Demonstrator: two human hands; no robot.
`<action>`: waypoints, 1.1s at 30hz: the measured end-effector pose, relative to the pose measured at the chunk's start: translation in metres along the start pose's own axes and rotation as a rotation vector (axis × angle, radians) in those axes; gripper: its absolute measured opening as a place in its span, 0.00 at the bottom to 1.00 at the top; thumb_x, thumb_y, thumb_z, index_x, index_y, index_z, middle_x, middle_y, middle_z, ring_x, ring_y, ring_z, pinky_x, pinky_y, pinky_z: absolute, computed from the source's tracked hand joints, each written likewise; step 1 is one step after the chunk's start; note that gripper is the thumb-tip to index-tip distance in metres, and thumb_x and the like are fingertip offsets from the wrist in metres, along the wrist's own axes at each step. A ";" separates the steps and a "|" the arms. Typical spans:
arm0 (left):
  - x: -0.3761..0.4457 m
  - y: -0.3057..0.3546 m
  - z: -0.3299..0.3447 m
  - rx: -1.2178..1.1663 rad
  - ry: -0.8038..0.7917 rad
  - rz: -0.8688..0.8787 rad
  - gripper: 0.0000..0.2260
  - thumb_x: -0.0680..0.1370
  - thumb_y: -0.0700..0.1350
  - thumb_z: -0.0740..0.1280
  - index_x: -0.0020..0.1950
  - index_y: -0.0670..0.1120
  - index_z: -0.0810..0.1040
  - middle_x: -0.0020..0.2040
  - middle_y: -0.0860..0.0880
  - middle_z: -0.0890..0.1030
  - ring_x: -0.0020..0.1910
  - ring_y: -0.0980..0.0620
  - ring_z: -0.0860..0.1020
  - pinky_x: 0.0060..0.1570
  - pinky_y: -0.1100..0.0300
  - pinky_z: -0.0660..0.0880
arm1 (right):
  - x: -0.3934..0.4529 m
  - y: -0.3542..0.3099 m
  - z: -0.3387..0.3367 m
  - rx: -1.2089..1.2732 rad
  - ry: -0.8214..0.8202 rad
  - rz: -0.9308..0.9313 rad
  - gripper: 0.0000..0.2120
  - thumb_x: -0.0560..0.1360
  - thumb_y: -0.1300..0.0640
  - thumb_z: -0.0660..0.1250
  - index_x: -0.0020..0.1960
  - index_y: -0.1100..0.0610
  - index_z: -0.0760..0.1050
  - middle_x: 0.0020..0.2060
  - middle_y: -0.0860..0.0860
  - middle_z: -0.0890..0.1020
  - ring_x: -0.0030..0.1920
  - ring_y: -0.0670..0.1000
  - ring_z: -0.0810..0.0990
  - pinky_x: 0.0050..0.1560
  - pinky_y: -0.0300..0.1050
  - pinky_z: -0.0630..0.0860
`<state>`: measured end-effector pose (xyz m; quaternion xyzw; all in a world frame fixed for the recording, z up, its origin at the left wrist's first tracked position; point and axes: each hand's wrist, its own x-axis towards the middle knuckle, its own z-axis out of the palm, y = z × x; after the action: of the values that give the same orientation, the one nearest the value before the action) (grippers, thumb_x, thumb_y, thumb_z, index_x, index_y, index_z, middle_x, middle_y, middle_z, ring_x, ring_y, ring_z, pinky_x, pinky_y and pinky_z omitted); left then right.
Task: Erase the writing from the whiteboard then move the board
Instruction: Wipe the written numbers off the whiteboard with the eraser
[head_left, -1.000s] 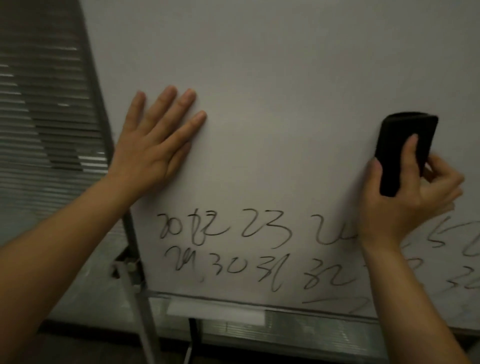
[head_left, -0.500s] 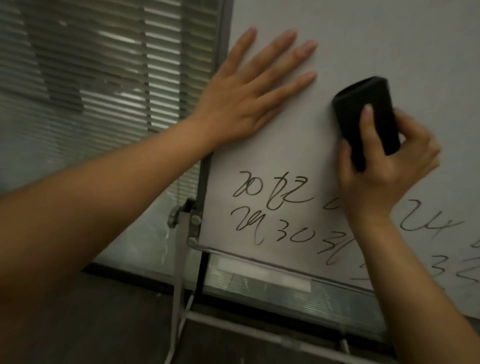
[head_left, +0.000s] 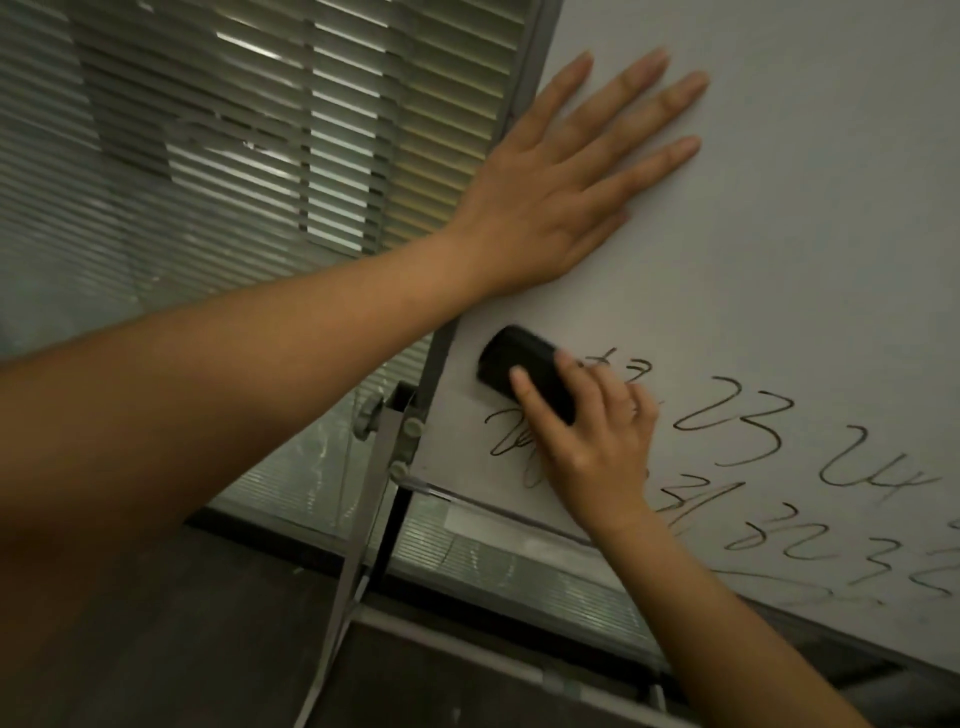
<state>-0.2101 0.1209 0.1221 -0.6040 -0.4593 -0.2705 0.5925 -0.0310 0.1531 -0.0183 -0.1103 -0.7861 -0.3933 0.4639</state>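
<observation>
the large white whiteboard (head_left: 779, 260) on its grey metal stand (head_left: 374, 467) fills the right of the view. the left hand (head_left: 550, 192) lies flat and open against the board near its left edge, fingers spread. below it, the right hand (head_left: 592, 436) grips a black rounded eraser (head_left: 524, 371), pressed on the board at the left end of the black handwritten numbers (head_left: 737, 431). grey window blinds (head_left: 234, 130) hang left of the board.

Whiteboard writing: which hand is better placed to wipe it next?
Right. The right hand holds the black eraser against the whiteboard at the writing. The left hand lies flat and open higher up, bracing the board.
</observation>
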 end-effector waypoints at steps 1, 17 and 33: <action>0.000 0.000 -0.001 0.008 -0.014 -0.001 0.20 0.82 0.45 0.58 0.74 0.45 0.68 0.72 0.40 0.70 0.71 0.37 0.68 0.69 0.39 0.61 | -0.004 -0.005 0.002 0.010 -0.023 -0.031 0.20 0.74 0.62 0.70 0.64 0.50 0.74 0.60 0.58 0.74 0.54 0.57 0.73 0.51 0.53 0.66; -0.007 0.020 0.005 -0.004 -0.039 -0.110 0.21 0.82 0.44 0.58 0.76 0.43 0.65 0.74 0.41 0.67 0.73 0.38 0.65 0.70 0.38 0.58 | 0.011 0.035 -0.010 -0.076 0.085 0.112 0.23 0.72 0.60 0.74 0.64 0.48 0.74 0.59 0.56 0.74 0.55 0.57 0.72 0.51 0.52 0.65; -0.031 0.030 0.007 -0.062 -0.095 -0.124 0.23 0.83 0.48 0.55 0.77 0.43 0.59 0.76 0.41 0.64 0.75 0.40 0.59 0.72 0.40 0.53 | -0.001 0.067 -0.028 -0.112 0.051 0.095 0.20 0.75 0.55 0.71 0.65 0.47 0.73 0.56 0.56 0.74 0.48 0.57 0.72 0.50 0.51 0.64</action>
<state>-0.1985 0.1237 0.0804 -0.6047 -0.5146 -0.2919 0.5332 0.0236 0.1777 0.0234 -0.1633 -0.7445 -0.4169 0.4953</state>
